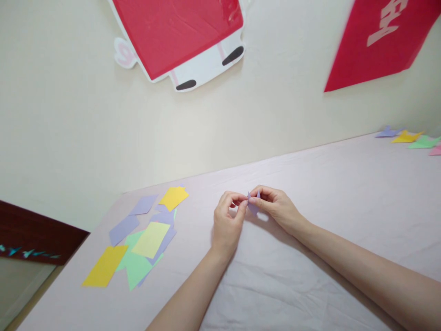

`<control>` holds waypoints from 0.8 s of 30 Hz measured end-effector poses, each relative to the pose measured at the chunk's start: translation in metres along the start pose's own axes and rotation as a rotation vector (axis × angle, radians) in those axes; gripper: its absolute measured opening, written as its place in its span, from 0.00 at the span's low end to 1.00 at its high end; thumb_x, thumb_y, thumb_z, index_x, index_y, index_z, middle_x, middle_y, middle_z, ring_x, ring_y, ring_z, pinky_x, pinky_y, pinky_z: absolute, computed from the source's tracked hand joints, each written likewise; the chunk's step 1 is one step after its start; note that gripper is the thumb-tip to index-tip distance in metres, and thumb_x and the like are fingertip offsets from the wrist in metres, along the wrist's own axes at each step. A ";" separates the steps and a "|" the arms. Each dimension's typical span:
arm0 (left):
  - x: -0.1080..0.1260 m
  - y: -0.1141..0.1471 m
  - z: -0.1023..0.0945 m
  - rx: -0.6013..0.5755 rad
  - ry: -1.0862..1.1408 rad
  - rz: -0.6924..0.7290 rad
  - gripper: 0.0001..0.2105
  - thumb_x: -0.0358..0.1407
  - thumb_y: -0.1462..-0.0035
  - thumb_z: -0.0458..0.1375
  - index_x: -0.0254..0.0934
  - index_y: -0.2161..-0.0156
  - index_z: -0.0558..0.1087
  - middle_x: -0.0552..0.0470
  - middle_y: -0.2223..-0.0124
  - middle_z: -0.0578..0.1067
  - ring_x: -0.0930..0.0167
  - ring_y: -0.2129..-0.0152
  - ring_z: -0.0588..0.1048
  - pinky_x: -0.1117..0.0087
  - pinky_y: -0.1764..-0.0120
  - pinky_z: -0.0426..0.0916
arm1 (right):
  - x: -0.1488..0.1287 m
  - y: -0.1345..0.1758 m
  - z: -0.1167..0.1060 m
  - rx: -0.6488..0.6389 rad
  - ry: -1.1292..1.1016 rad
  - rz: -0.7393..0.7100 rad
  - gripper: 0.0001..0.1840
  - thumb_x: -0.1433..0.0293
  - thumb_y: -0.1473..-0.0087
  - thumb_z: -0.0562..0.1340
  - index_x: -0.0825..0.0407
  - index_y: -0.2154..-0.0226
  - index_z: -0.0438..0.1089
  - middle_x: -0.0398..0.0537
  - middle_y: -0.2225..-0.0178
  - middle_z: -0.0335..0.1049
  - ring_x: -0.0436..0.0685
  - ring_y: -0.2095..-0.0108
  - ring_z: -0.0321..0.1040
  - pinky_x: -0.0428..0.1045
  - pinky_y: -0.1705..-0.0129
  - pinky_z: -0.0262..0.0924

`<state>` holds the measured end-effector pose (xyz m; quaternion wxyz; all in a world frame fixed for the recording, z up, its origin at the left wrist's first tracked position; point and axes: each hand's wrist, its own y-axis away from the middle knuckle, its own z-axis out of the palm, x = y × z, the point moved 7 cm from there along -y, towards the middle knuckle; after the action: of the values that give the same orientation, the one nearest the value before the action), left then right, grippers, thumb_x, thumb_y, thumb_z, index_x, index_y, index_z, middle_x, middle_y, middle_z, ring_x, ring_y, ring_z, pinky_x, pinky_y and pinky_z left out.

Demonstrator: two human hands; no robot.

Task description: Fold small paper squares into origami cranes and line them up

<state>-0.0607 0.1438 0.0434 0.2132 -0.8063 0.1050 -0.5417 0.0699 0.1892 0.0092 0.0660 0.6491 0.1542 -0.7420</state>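
Between my two hands, just above the cloth, is a small purple folded paper figure (253, 209) with pointed tips sticking up. My left hand (229, 216) pinches its left side between thumb and fingertips. From the right, my right hand (277, 204) grips the same figure with thumb and index finger. My fingers cover part of its folds. Both forearms reach in from the bottom of the view.
Loose paper sheets in yellow (105, 266), green (136, 269) and purple (124, 230) lie overlapping at the left. Several folded paper figures (406, 136) stand in a row at the far right. A pale wall (193, 138) with red decorations (186, 32) rises behind the cloth-covered surface (327, 184).
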 end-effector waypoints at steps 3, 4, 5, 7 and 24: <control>-0.004 0.001 0.001 -0.002 0.036 -0.044 0.03 0.31 0.43 0.57 0.38 0.67 0.72 0.53 0.66 0.73 0.71 0.67 0.71 0.71 0.61 0.64 | -0.006 0.001 -0.002 0.005 0.099 -0.096 0.11 0.61 0.51 0.67 0.52 0.71 0.72 0.41 0.74 0.65 0.52 0.71 0.61 0.48 0.68 0.56; -0.005 0.001 0.001 -0.001 0.050 -0.059 0.03 0.31 0.43 0.57 0.38 0.67 0.72 0.53 0.66 0.73 0.71 0.67 0.71 0.71 0.61 0.64 | -0.009 0.001 -0.002 0.006 0.145 -0.136 0.10 0.62 0.50 0.66 0.52 0.71 0.72 0.42 0.73 0.65 0.52 0.71 0.61 0.48 0.67 0.56; -0.007 0.001 0.001 0.001 0.065 -0.075 0.02 0.31 0.43 0.57 0.38 0.67 0.72 0.53 0.67 0.73 0.71 0.67 0.71 0.71 0.61 0.64 | -0.012 0.002 -0.002 0.006 0.192 -0.177 0.08 0.63 0.49 0.65 0.52 0.71 0.72 0.42 0.73 0.65 0.52 0.71 0.61 0.48 0.67 0.55; -0.010 0.002 0.001 0.003 0.091 -0.109 0.02 0.32 0.43 0.57 0.38 0.67 0.72 0.53 0.67 0.73 0.71 0.67 0.71 0.71 0.61 0.64 | -0.019 0.004 0.000 0.000 0.283 -0.248 0.07 0.66 0.47 0.64 0.51 0.72 0.72 0.43 0.73 0.66 0.52 0.70 0.61 0.48 0.66 0.56; -0.017 0.003 0.002 0.028 0.135 -0.215 0.07 0.36 0.45 0.58 0.37 0.72 0.70 0.56 0.72 0.71 0.73 0.72 0.69 0.74 0.68 0.63 | -0.039 0.013 0.012 -0.049 0.594 -0.569 0.07 0.70 0.41 0.60 0.49 0.68 0.73 0.48 0.71 0.70 0.56 0.66 0.66 0.50 0.64 0.61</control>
<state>-0.0648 0.1486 0.0275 0.1577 -0.7716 0.0245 -0.6158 0.0679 0.1695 0.0475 -0.1739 0.7648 0.3577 -0.5069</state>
